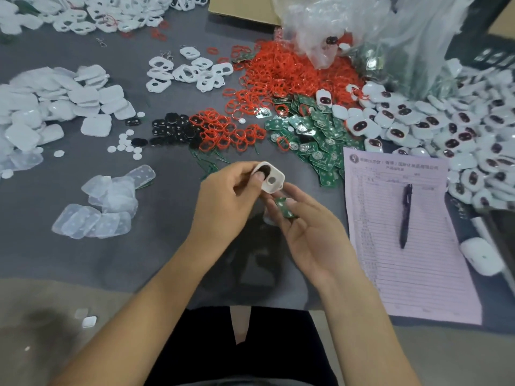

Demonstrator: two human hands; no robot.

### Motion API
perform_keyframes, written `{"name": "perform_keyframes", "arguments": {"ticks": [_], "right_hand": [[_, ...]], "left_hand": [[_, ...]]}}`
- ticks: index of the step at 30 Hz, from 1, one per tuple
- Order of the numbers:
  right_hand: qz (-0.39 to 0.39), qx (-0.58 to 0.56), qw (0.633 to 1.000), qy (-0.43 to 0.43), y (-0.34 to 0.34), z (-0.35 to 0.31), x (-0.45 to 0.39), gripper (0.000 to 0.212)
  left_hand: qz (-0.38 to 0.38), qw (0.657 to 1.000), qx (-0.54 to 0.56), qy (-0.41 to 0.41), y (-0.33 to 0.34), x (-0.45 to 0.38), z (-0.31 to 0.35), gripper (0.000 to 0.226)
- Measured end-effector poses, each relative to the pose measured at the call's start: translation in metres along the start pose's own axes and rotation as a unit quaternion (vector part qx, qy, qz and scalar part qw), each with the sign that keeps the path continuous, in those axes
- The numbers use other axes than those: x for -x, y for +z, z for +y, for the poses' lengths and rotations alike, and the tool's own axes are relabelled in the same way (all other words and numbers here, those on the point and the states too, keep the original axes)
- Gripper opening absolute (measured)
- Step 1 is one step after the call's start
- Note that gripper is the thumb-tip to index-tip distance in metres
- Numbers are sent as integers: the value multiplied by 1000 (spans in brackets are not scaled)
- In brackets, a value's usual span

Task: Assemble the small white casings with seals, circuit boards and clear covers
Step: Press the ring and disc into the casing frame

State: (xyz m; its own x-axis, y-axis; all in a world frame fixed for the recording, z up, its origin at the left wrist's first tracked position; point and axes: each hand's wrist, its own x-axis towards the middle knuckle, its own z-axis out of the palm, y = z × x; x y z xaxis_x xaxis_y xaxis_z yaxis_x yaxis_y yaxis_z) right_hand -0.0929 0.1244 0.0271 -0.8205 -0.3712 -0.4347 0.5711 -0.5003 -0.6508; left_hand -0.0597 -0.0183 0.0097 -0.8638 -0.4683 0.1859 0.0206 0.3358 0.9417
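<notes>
My left hand [223, 199] pinches a small white casing [271, 178] above the grey table, its hollow side facing me with a dark insert and a round white disc inside. Just below it, my right hand [312, 232] holds a green circuit board [284, 207] between thumb and fingers, close to the casing's lower edge. Red seals [281, 76] lie in a large heap at the back, green circuit boards [315, 140] in a pile to the right of centre, and clear covers [103, 210] in a loose stack at the left.
Finished white casings [459, 135] are heaped at the right. A pink form [404, 246] with a dark pen [405, 215] lies by my right hand. Plastic bags [376, 32] stand behind. White backs [55, 107] are piled at the far left, black inserts [170, 129] mid-table.
</notes>
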Motion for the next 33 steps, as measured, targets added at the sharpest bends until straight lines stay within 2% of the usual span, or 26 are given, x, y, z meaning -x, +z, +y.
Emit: {"name": "perform_keyframes", "arguments": {"ticks": [2,4,5,7,8,9,10,11,13,16,19,21,24,27,30,33], "right_hand": [[2,54,998,-25,-3,-2,3,31],[21,198,974,-109,-11,-3,5,36],[46,309,933,-179,-18,-5,5,38],[88,520,788,-317,-34,-9,4,39],[89,593,721,-347,-41,-10,4,40],[78,650,672,-345,-47,-8,2,43],[57,691,643,-324,-52,-5,1,49],[37,711,634,-300,-55,0,0,52],[20,699,652,-294,-60,4,1,51],[16,632,692,-348,-64,1,4,39],[32,603,702,-377,-67,-2,2,33],[60,623,681,-381,-71,-1,1,34],[79,693,616,-367,-78,3,1,33],[70,704,592,-385,-79,3,4,27],[61,740,521,-421,-79,3,6,18],[43,747,506,-429,-76,-4,4,8]], "left_hand": [[0,992,98,-83,2,0,4,18],[6,974,177,-141,-1,2,7,17],[6,966,203,-160,-4,4,7,14],[7,953,241,-181,-14,9,4,12],[10,950,251,-183,-19,10,2,12],[15,949,256,-182,-23,12,-1,11],[20,948,259,-183,-27,14,-3,11],[23,946,264,-188,-29,15,-5,11],[19,943,272,-193,-33,18,-6,10],[-4,946,269,-182,-37,23,-7,12],[-29,951,255,-172,-37,29,-6,13],[-34,955,242,-168,-35,32,-7,15],[-51,955,243,-164,-32,38,-10,18],[-81,955,239,-157,-30,43,-10,20],[-101,957,231,-147,-31,44,-12,22],[-114,955,230,-145,-35,45,-12,24]]}}
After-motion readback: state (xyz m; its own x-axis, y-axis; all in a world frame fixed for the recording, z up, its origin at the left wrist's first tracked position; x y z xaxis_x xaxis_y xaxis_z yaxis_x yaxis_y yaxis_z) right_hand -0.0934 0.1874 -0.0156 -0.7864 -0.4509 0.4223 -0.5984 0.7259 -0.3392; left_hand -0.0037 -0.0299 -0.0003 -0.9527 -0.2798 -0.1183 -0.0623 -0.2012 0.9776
